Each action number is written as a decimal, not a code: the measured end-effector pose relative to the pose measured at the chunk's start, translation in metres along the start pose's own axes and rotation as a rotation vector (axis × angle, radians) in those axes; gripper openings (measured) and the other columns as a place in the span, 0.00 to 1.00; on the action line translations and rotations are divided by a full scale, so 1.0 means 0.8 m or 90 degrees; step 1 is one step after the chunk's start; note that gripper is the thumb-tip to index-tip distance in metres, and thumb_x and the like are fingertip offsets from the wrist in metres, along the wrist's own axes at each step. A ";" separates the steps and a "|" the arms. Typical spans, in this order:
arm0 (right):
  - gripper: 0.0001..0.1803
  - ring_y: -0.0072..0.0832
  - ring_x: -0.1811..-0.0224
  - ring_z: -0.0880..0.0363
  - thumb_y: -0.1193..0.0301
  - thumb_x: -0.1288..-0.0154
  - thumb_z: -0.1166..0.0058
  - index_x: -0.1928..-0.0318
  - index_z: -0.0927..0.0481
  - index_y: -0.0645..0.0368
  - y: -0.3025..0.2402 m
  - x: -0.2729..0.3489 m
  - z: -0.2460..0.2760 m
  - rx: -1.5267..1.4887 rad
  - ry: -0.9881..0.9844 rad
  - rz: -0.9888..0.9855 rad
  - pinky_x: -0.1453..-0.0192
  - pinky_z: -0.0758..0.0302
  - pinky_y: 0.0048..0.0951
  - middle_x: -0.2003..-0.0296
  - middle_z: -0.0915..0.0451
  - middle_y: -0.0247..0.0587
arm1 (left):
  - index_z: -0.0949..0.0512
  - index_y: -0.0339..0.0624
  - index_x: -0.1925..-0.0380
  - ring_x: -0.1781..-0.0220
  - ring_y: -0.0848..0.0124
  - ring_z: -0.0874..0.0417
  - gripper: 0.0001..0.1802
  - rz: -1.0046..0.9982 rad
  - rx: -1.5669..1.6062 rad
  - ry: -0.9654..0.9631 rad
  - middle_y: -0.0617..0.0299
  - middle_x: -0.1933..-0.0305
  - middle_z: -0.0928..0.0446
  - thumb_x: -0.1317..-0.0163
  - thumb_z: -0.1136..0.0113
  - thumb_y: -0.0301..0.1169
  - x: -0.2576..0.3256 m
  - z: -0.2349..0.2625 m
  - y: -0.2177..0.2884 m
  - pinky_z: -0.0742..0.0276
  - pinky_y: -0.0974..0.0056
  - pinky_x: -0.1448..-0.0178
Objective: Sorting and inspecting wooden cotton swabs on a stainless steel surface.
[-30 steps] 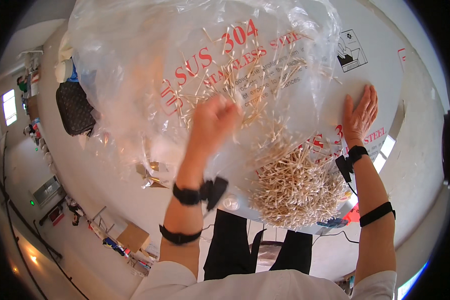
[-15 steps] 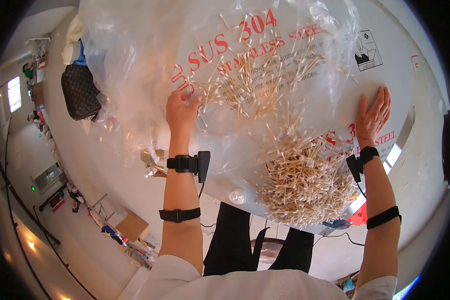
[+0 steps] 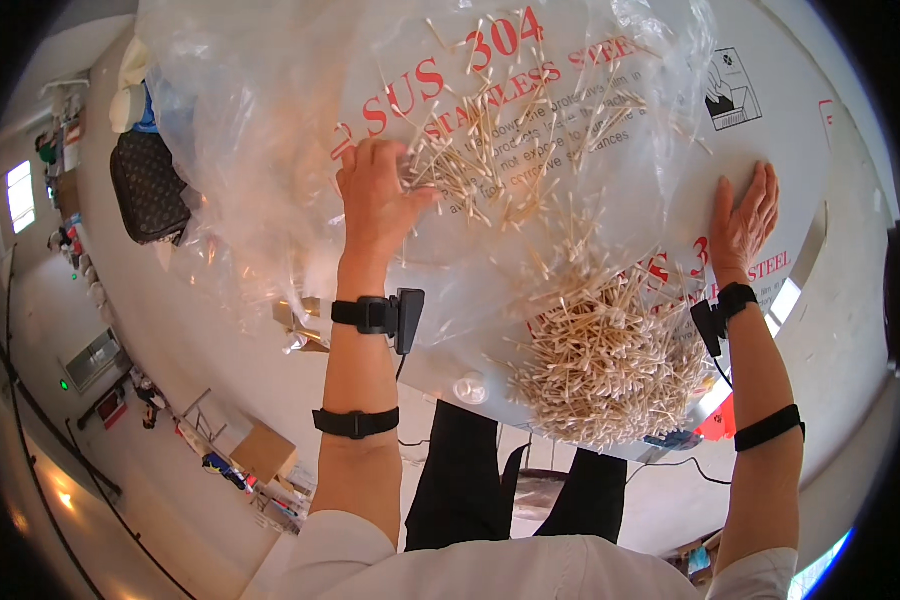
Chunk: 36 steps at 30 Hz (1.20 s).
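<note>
Against the clear plastic bag (image 3: 300, 150), left hand (image 3: 375, 195) grips a bunched fold near the bag's middle, fingers curled in among scattered cotton swabs (image 3: 490, 170). Right hand (image 3: 745, 220) lies flat and open on the white table (image 3: 850, 300), touching the bag's right edge, gripping nothing. Swab heap (image 3: 605, 370) sits in the bag's lower part, at the table's near edge between the forearms; dark handbag (image 3: 148, 185) rests beyond the bag's left side, bare table right of the open hand.

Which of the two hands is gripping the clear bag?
The left hand pinches the plastic bag; the right hand lies flat and open on the table.
</note>
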State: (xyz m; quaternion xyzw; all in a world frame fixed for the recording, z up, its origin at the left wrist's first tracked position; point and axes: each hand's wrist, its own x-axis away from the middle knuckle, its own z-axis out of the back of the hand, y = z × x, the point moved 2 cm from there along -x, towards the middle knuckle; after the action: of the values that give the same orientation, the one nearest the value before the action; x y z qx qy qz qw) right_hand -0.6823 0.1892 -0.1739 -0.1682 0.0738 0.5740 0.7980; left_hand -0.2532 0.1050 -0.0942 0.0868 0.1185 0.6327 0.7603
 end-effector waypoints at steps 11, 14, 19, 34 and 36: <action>0.35 0.40 0.27 0.48 0.51 0.33 0.53 0.33 0.41 0.56 0.000 0.000 -0.001 -0.006 -0.010 0.000 0.25 0.53 0.42 0.32 0.41 0.44 | 0.33 0.37 0.68 0.72 0.48 0.23 0.09 0.070 0.057 -0.093 0.49 0.71 0.28 0.46 0.44 0.25 0.016 -0.016 0.024 0.27 0.54 0.69; 0.35 0.40 0.27 0.48 0.50 0.33 0.54 0.32 0.41 0.56 0.000 -0.001 0.001 0.003 -0.016 -0.005 0.26 0.53 0.42 0.32 0.41 0.44 | 0.35 0.39 0.69 0.75 0.51 0.25 0.09 0.134 0.161 -0.147 0.50 0.76 0.31 0.44 0.44 0.25 0.040 0.015 0.057 0.29 0.56 0.71; 0.35 0.40 0.28 0.47 0.50 0.32 0.54 0.32 0.41 0.57 0.002 0.001 -0.001 0.023 -0.003 -0.003 0.26 0.53 0.42 0.32 0.41 0.45 | 0.33 0.41 0.65 0.73 0.53 0.24 0.14 0.032 0.321 -0.186 0.53 0.73 0.29 0.43 0.37 0.30 0.112 0.023 0.152 0.27 0.55 0.68; 0.35 0.39 0.28 0.46 0.49 0.32 0.54 0.33 0.40 0.57 0.007 0.000 -0.003 -0.006 0.014 0.019 0.26 0.52 0.42 0.32 0.40 0.44 | 0.25 0.37 0.67 0.69 0.57 0.22 0.15 0.360 0.129 -0.130 0.56 0.71 0.24 0.50 0.32 0.32 0.105 -0.036 0.004 0.26 0.56 0.60; 0.35 0.39 0.28 0.46 0.49 0.32 0.54 0.33 0.40 0.57 0.008 0.001 -0.003 0.000 0.014 0.019 0.26 0.53 0.42 0.32 0.40 0.44 | 0.25 0.36 0.67 0.69 0.59 0.22 0.12 0.379 0.132 -0.106 0.57 0.72 0.24 0.48 0.33 0.29 0.112 -0.040 0.003 0.26 0.57 0.61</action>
State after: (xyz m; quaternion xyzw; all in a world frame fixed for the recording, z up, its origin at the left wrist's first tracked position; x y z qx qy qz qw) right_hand -0.6878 0.1906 -0.1775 -0.1738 0.0851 0.5840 0.7884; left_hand -0.2494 0.1928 -0.1302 0.2462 0.0894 0.8026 0.5359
